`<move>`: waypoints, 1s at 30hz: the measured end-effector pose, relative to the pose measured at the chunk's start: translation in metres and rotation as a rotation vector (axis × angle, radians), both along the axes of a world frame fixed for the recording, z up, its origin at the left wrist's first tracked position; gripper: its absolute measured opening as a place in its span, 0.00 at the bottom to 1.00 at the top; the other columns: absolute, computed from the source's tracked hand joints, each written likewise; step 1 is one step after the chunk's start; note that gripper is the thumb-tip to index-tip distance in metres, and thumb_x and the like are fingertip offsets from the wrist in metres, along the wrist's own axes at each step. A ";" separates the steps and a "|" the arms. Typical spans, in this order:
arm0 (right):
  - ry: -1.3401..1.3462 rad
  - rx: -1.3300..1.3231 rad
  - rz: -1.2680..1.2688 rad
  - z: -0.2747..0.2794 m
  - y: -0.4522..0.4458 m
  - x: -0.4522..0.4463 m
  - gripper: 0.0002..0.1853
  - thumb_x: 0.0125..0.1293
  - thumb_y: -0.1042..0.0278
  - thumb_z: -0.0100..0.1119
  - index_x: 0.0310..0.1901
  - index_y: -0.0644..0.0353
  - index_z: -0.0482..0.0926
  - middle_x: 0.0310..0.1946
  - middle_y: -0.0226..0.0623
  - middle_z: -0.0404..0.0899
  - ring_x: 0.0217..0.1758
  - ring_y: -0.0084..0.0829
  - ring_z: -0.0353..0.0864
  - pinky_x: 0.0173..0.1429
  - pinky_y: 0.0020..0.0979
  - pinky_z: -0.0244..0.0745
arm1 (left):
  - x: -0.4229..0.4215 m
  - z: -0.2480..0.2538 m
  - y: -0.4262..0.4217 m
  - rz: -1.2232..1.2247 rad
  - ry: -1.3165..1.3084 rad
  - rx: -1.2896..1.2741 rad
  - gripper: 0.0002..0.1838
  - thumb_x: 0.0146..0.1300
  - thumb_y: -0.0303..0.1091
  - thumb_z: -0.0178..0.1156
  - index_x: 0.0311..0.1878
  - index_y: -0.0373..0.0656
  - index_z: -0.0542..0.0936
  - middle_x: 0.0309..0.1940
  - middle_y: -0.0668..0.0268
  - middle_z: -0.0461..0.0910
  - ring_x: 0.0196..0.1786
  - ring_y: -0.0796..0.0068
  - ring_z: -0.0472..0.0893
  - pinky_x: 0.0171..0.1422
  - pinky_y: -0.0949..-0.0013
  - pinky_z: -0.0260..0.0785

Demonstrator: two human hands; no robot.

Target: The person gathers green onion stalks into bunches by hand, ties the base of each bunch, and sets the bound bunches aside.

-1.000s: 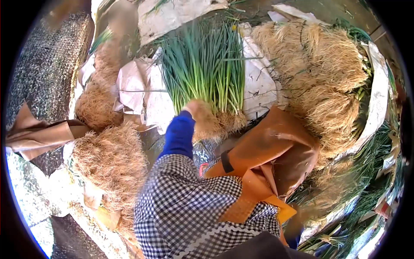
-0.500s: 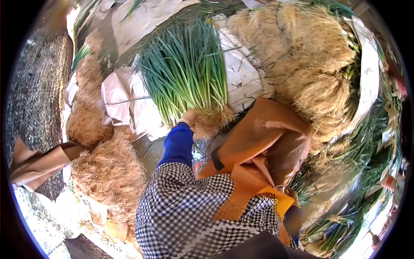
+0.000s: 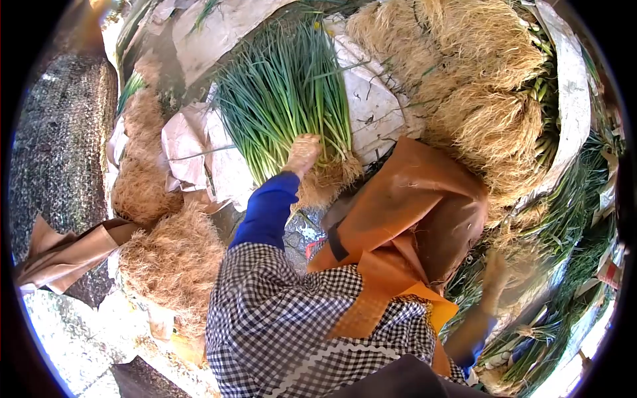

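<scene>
A broad bundle of green onions (image 3: pixel 285 93) lies on white sheeting, leaves away from me and pale roots (image 3: pixel 322 186) towards me. My left hand (image 3: pixel 305 152) is on the lower white stalks, just above the roots, its fingers curled down among them. On the right, my right hand (image 3: pixel 493 278) is smeared by motion; its fingers cannot be made out. It is close to a long pile of loose green onions (image 3: pixel 557 245) and some straw-coloured roots. Whether it touches them is unclear.
Big heaps of onions with roots outward (image 3: pixel 491 119) stand at upper right, edged by a white sheet (image 3: pixel 572 86). More root heaps (image 3: pixel 176 265) lie at left beside a dark woven mat (image 3: pixel 60 146). A brown-orange apron (image 3: pixel 405 205) covers my lap.
My left hand has moved up and right, from the root ends onto the stalks. My right hand has come into view at right. The onion bundle lies almost as before.
</scene>
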State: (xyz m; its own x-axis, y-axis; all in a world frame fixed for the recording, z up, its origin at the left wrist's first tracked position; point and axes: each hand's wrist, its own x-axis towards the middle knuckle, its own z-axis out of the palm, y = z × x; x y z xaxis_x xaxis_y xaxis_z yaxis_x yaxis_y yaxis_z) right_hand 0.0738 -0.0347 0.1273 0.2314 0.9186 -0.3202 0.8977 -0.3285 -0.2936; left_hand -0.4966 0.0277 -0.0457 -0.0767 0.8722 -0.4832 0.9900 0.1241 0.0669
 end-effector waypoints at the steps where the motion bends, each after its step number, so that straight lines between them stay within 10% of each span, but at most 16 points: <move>1: -0.068 0.083 0.178 0.020 0.020 -0.026 0.12 0.65 0.65 0.51 0.44 0.61 0.79 0.40 0.41 0.80 0.40 0.31 0.79 0.45 0.29 0.73 | -0.008 -0.020 0.000 -0.210 0.079 0.122 0.21 0.60 0.30 0.53 0.58 0.54 0.72 0.62 0.69 0.66 0.66 0.70 0.61 0.74 0.63 0.45; 3: 0.224 0.537 0.413 0.020 0.054 -0.083 0.13 0.67 0.61 0.50 0.42 0.61 0.79 0.36 0.39 0.79 0.26 0.27 0.76 0.29 0.27 0.74 | -0.008 0.012 0.009 -0.518 0.190 -0.042 0.22 0.64 0.35 0.47 0.63 0.58 0.65 0.69 0.73 0.54 0.73 0.70 0.48 0.76 0.57 0.32; 4: 0.653 0.041 0.053 0.038 0.067 -0.124 0.14 0.66 0.60 0.50 0.44 0.61 0.79 0.39 0.38 0.80 0.30 0.28 0.79 0.34 0.27 0.78 | -0.014 0.007 0.012 -0.521 0.182 -0.047 0.22 0.64 0.35 0.47 0.63 0.58 0.65 0.69 0.73 0.54 0.73 0.70 0.48 0.76 0.57 0.32; 6: 1.032 0.176 0.458 -0.015 0.092 -0.195 0.11 0.63 0.67 0.55 0.45 0.59 0.79 0.40 0.40 0.81 0.38 0.34 0.81 0.43 0.30 0.78 | -0.033 -0.009 0.013 -0.470 0.151 0.049 0.25 0.63 0.35 0.48 0.65 0.59 0.63 0.69 0.72 0.54 0.73 0.69 0.47 0.76 0.54 0.31; 7: 0.487 0.382 0.988 -0.017 0.111 -0.239 0.13 0.62 0.69 0.56 0.48 0.59 0.76 0.39 0.41 0.80 0.39 0.38 0.80 0.45 0.31 0.76 | -0.041 -0.014 0.011 -0.454 0.124 0.088 0.26 0.64 0.38 0.49 0.66 0.61 0.61 0.70 0.72 0.53 0.73 0.67 0.47 0.76 0.54 0.31; 9: 0.753 0.310 1.125 -0.078 0.124 -0.309 0.07 0.59 0.69 0.58 0.40 0.58 0.77 0.36 0.40 0.78 0.39 0.40 0.78 0.42 0.32 0.75 | -0.053 -0.029 0.007 -0.453 0.064 0.155 0.26 0.65 0.41 0.48 0.66 0.61 0.61 0.70 0.72 0.51 0.73 0.67 0.47 0.76 0.54 0.32; 12: 0.814 0.211 1.192 -0.180 0.129 -0.366 0.11 0.62 0.67 0.56 0.45 0.59 0.76 0.34 0.44 0.77 0.38 0.41 0.78 0.42 0.32 0.73 | -0.052 -0.040 0.002 -0.399 -0.056 0.244 0.25 0.63 0.39 0.51 0.65 0.60 0.63 0.69 0.71 0.54 0.72 0.67 0.49 0.75 0.54 0.36; 15: 1.157 -0.324 0.598 -0.255 0.112 -0.407 0.11 0.61 0.65 0.56 0.43 0.60 0.75 0.31 0.45 0.77 0.36 0.40 0.78 0.39 0.32 0.73 | -0.051 -0.042 0.001 -0.362 -0.151 0.299 0.25 0.60 0.36 0.53 0.62 0.58 0.68 0.67 0.70 0.58 0.71 0.66 0.52 0.75 0.53 0.38; 17: 0.036 -0.317 1.192 -0.263 0.113 -0.430 0.18 0.62 0.67 0.55 0.51 0.69 0.71 0.45 0.38 0.77 0.46 0.30 0.75 0.47 0.22 0.74 | -0.048 -0.047 0.002 -0.343 -0.200 0.306 0.24 0.59 0.35 0.53 0.61 0.58 0.68 0.66 0.69 0.60 0.71 0.66 0.52 0.75 0.53 0.39; 20: 0.138 0.085 1.211 -0.358 0.080 -0.415 0.09 0.62 0.64 0.55 0.35 0.61 0.73 0.27 0.39 0.75 0.31 0.30 0.76 0.33 0.31 0.72 | -0.043 -0.034 0.010 -0.351 -0.115 0.109 0.24 0.65 0.41 0.46 0.65 0.60 0.64 0.70 0.75 0.53 0.72 0.72 0.48 0.76 0.59 0.33; 21: 0.137 0.073 1.214 -0.357 0.083 -0.406 0.09 0.62 0.64 0.55 0.35 0.61 0.73 0.27 0.39 0.75 0.31 0.30 0.76 0.33 0.31 0.72 | -0.044 -0.034 0.011 -0.350 -0.115 0.089 0.24 0.65 0.41 0.46 0.65 0.61 0.64 0.70 0.75 0.52 0.73 0.72 0.48 0.76 0.59 0.33; 23: 1.145 -0.779 0.586 -0.342 0.094 -0.378 0.09 0.64 0.66 0.52 0.37 0.64 0.75 0.31 0.36 0.77 0.32 0.30 0.76 0.32 0.28 0.72 | -0.045 -0.045 0.009 -0.354 -0.121 0.110 0.24 0.65 0.42 0.45 0.65 0.61 0.63 0.70 0.75 0.51 0.73 0.73 0.47 0.76 0.59 0.33; 25: 1.018 -0.826 0.933 -0.254 0.126 -0.375 0.11 0.65 0.64 0.50 0.34 0.64 0.77 0.31 0.36 0.79 0.30 0.33 0.76 0.31 0.30 0.70 | -0.043 -0.048 0.009 -0.377 -0.113 0.096 0.24 0.65 0.42 0.44 0.66 0.62 0.62 0.70 0.75 0.50 0.73 0.73 0.46 0.76 0.59 0.32; 26: 0.446 -0.552 1.484 -0.202 0.147 -0.381 0.14 0.64 0.59 0.51 0.33 0.62 0.78 0.30 0.40 0.79 0.31 0.35 0.77 0.35 0.32 0.71 | -0.038 -0.048 0.012 -0.377 -0.087 0.100 0.23 0.66 0.42 0.42 0.65 0.62 0.63 0.70 0.75 0.50 0.73 0.73 0.46 0.76 0.58 0.32; 30: 0.628 -0.510 1.240 -0.112 0.162 -0.324 0.09 0.61 0.63 0.55 0.33 0.59 0.78 0.25 0.42 0.75 0.29 0.40 0.75 0.35 0.35 0.70 | -0.040 -0.066 0.009 -0.362 -0.199 0.237 0.21 0.65 0.41 0.46 0.63 0.62 0.67 0.69 0.71 0.54 0.72 0.68 0.48 0.75 0.52 0.35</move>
